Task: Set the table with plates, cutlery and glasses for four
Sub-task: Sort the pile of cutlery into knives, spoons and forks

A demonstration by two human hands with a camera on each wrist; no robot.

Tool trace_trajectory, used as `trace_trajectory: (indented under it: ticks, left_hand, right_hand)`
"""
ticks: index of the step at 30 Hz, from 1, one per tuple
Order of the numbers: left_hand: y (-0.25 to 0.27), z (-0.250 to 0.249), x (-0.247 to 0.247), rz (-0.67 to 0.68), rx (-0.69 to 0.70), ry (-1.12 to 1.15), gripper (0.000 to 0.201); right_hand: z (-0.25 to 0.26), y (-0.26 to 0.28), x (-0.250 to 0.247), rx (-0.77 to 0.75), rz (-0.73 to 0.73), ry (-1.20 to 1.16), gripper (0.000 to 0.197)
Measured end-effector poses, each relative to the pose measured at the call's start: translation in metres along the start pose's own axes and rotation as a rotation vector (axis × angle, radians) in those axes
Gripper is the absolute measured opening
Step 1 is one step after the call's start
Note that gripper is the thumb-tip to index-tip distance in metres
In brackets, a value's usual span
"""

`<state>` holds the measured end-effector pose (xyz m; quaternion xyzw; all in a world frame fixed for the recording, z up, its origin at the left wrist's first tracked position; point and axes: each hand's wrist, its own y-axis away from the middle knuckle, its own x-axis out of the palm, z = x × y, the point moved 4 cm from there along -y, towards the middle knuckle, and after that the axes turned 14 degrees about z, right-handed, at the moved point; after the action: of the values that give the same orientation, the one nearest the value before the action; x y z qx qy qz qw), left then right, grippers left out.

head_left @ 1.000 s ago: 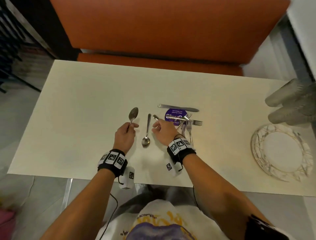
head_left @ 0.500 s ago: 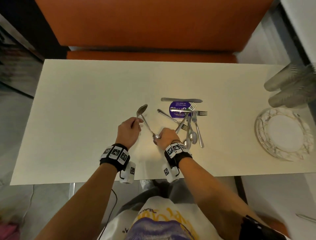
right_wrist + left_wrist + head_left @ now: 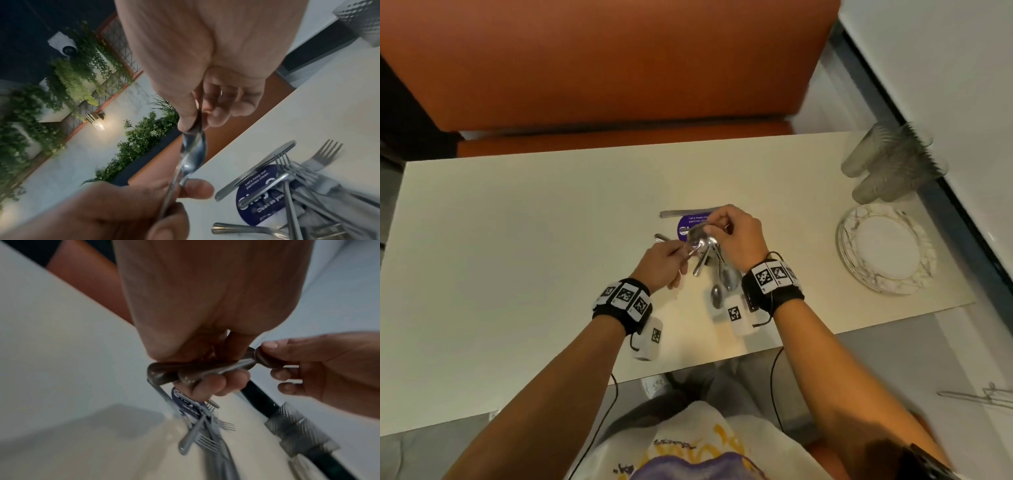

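A moment before I held one spoon in each hand, but then my right hand [image 3: 734, 236] pinched its spoon's bowl against the spoons [image 3: 700, 241] gripped by my left hand [image 3: 662, 263], over the table's [image 3: 517, 240] middle, so sorting had begun.

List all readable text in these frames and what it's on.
"Let's keep our pantries clean." on the purple sticker on the table, under the cutlery.
"Clean as you", same sticker, lower line; the rest is hidden by forks.
Large white letters in the sticker's middle: covered, unreadable.
Wristband tags: coded squares only, no words.
Shirt print: blurred, unreadable.
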<state>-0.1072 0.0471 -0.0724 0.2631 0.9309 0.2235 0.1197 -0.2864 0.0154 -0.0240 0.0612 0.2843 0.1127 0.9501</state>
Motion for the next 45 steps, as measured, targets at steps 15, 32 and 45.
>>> trace_trajectory:
  ticks: [15,32,45]
  left_hand:
    - [0.009,-0.01,0.027,0.027,-0.048,0.341,0.037]
    - [-0.009,0.013,0.046,-0.323,-0.174,0.256,0.032]
    - [-0.018,0.022,0.049,-0.417,-0.134,0.079,0.029]
  right_hand:
    - [-0.016,-0.001,0.007,0.002,0.012,-0.025,0.018]
    - [-0.089,-0.005,-0.006,0.269,0.275,0.217,0.019]
    - [-0.115,0.006,0.016,0.395,0.4,0.412,0.023]
